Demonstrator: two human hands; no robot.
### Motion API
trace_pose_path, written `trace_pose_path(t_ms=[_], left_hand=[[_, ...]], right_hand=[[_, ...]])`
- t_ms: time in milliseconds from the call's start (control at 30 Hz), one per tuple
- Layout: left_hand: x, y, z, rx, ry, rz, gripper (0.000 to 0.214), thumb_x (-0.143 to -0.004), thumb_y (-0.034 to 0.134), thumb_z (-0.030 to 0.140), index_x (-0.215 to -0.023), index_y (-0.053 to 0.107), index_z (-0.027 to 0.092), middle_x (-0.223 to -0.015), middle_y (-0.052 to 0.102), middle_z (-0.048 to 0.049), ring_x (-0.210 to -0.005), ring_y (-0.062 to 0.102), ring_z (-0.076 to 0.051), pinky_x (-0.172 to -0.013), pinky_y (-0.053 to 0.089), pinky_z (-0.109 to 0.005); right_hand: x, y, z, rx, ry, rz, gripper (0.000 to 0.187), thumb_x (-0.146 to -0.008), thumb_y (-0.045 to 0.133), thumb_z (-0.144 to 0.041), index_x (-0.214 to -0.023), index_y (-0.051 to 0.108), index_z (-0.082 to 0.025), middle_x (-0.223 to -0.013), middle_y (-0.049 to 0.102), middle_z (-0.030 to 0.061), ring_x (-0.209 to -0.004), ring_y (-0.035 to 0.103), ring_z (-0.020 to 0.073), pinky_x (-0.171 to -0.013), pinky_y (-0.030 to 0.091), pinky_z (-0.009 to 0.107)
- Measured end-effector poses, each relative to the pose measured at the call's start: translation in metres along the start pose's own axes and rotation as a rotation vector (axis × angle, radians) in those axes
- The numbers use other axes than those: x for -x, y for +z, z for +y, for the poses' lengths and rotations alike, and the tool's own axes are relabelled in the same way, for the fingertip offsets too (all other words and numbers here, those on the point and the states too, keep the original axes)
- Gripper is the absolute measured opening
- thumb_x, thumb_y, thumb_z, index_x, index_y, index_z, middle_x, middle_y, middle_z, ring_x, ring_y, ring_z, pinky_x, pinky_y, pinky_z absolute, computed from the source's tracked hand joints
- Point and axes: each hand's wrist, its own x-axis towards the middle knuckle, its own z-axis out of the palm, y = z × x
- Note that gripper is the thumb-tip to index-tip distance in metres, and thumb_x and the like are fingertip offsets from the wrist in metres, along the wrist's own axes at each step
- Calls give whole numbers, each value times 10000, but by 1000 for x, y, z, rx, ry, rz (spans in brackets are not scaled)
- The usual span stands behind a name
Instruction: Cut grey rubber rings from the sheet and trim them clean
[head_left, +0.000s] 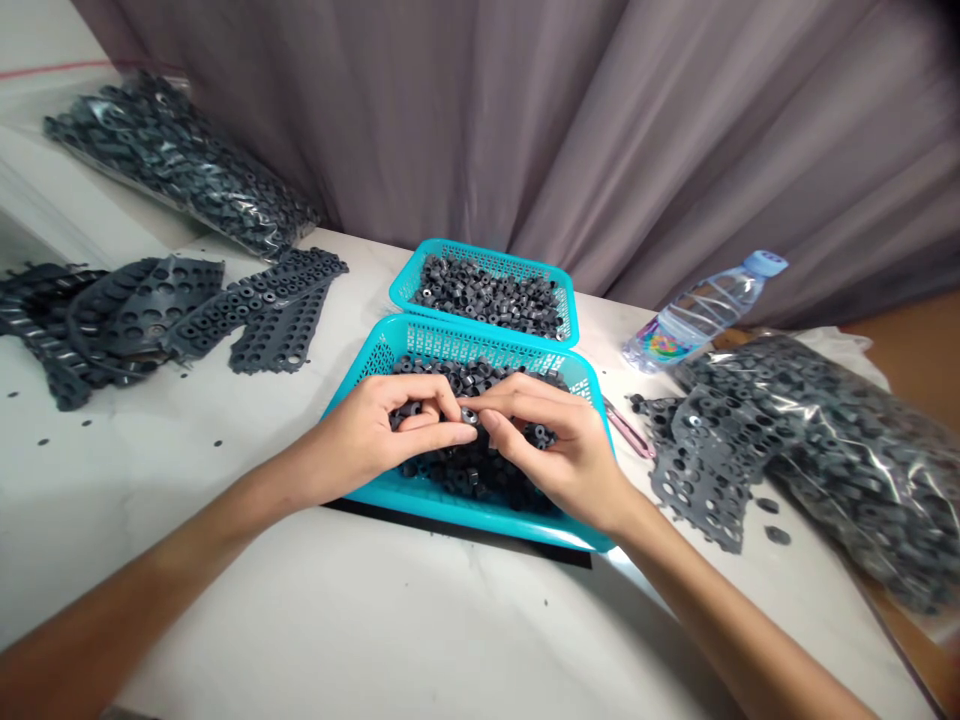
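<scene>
Above the front turquoise basket (pixel 480 525), my left hand (pixel 394 420) is closed, its thumb and fingertips pinching a small black rubber bushing (pixel 469 416) with a shiny metal centre. My right hand (pixel 551 430) is closed as well, thumb and forefinger pinched at the bushing's right side; whatever lies between those fingertips is too small to tell. Beneath both hands, loose black bushings (pixel 472 480) fill the basket, partly hidden by the hands. More bushings show close to the curled fingers of each hand; whether they are held cannot be told.
Behind stands a second turquoise basket (pixel 574 310) of bushings. Perforated rubber sheets (pixel 281 320) lie left, and another sheet (pixel 709 470) right. A bag of black parts (pixel 180 160) leans back left; another bag (pixel 862 460) lies right. A water bottle (pixel 701 315) tilts near a pink-handled tool (pixel 630 430).
</scene>
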Motion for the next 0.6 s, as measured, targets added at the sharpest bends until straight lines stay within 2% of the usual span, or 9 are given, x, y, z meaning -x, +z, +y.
trace_pose_path(t_ms=[200,333,467,500,600], left_hand=[[0,0,2,24,3,19,221,-949,746,349,-812,672,192,-649,348,82,-591,315,-89,-560,263,-248],[0,0,3,8,7,29,209,-948,750,343,-823,677,192,-654,355,82,-601,325,-90,-575,272,-251],[1,0,3,-2,-5,32,234,-947,755,357,-807,665,192,-644,342,86,-599,322,-92,-581,271,-256],[1,0,3,-1,-7,31,238,-949,754,364,-810,665,192,-643,340,87,-600,323,-92,-585,273,-257],[1,-1,2,9,0,40,238,-953,749,368,-820,663,191,-654,344,86,-608,325,-93,-599,277,-258]], right_hand=[[1,-1,-3,24,-1,48,213,-1045,638,-214,-1167,811,-244,-991,774,56,-848,691,188,-686,551,331],[4,1,0,18,67,110,191,-1065,617,-279,-1109,797,-235,-939,753,52,-784,686,176,-636,550,310],[-1,-16,-1,-92,168,185,224,-1083,596,-358,-1057,758,-205,-899,727,42,-683,660,140,-575,542,266],[-4,-26,-5,-106,197,153,227,-1079,604,-373,-1058,755,-204,-885,725,38,-686,662,139,-568,540,254],[-8,-60,-34,-21,265,-233,216,-1061,642,-353,-1014,790,-203,-885,751,46,-776,698,157,-644,557,242]])
